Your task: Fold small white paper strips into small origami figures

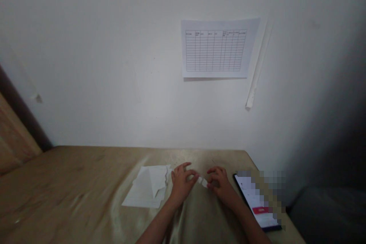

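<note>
My left hand (pixel 181 183) and my right hand (pixel 220 185) meet over the table (pixel 71 190), each pinching one end of a small white scrap of paper (pixel 202 181) held between them. The fingers of both hands are curled in around it. Just left of my left hand lie folded and torn white paper sheets (pixel 148 191), flat on the table.
A phone (pixel 257 206) with a lit screen lies at the table's right edge, close to my right wrist. On the white wall hangs a printed grid sheet (pixel 217 48), with a peeling white strip (pixel 259 68) beside it. A wooden panel (pixel 14 137) stands at far left.
</note>
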{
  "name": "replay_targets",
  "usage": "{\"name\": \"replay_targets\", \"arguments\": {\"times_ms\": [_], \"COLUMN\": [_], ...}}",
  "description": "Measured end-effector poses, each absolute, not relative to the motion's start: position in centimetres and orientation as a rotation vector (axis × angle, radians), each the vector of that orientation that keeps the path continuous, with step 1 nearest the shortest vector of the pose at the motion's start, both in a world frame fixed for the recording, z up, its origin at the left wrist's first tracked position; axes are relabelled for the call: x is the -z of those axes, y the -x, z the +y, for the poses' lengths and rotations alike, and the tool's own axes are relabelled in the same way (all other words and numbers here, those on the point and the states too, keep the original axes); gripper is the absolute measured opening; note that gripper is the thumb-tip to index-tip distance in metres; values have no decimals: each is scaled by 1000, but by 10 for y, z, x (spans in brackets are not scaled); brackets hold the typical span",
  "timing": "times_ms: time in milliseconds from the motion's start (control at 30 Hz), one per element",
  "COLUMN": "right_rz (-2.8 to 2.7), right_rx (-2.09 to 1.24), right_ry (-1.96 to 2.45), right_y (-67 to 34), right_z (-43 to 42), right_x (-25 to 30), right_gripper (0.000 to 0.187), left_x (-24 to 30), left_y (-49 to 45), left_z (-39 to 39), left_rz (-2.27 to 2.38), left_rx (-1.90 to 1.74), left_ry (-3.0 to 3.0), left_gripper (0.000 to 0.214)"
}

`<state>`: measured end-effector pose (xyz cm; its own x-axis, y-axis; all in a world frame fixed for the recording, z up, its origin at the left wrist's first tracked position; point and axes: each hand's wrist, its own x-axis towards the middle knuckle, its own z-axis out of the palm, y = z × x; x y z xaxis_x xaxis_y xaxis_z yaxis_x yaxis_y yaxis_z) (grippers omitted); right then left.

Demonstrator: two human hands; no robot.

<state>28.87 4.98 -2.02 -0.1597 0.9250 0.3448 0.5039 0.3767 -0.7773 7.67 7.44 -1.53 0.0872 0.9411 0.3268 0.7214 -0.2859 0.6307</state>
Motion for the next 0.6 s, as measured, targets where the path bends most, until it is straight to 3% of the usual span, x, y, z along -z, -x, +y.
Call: {"name": "replay_targets", "arguments": {"times_ms": [200, 600], "right_rz": [-1769, -1760], "right_rx": [-614, -662], "right_ry": [1249, 1257], "right_y": [-290, -288], "right_z": [50, 52], "right_x": [20, 21], "right_gripper": [7, 16], "left_x": [12, 8], "left_y": [-76, -78], "left_z": [74, 68], "left_rz": [1647, 1571], "left_rx": [-1014, -948], "left_ry": [-2050, -2053], "left_gripper": [6, 8]}}
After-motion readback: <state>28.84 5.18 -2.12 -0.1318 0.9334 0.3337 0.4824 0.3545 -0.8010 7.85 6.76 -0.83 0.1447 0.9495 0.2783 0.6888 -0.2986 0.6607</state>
